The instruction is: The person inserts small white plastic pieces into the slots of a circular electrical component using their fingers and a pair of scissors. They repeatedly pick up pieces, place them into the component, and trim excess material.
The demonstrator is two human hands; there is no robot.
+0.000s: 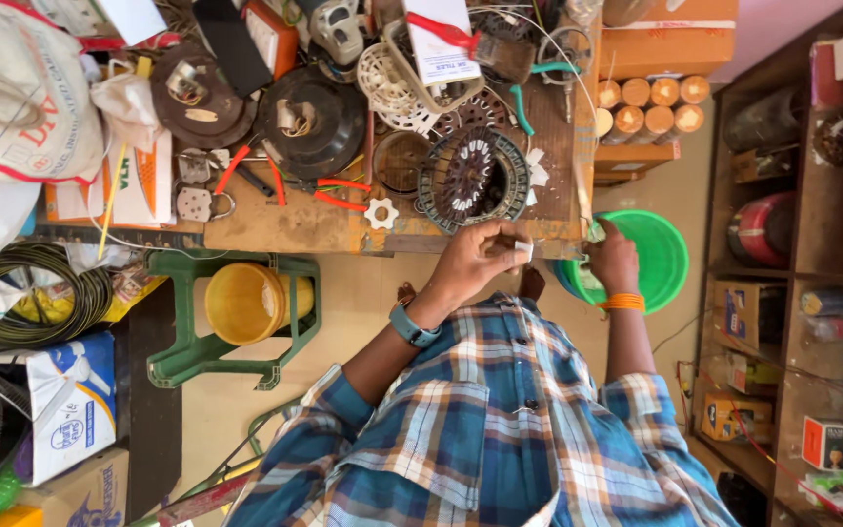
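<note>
My left hand [480,259], with a blue watch on the wrist, pinches a small white piece [522,248] at the front edge of the wooden bench [275,220]. Just beyond it on the bench lies a round fan motor stator [470,181] with a dark slotted core. My right hand [615,262], with an orange band on the wrist, curls its fingers at the bench's right corner, over a green tub [670,259]. What the right fingers hold is hidden. My checked shirt fills the lower middle.
The bench carries dark motor covers [312,122], red-handled pliers [339,193], a white star-shaped part [381,213] and a white basket [402,83]. A green stool [182,356] holds a yellow bucket [241,303]. Wire coils [41,293] and boxes sit left; shelves [792,283] stand right.
</note>
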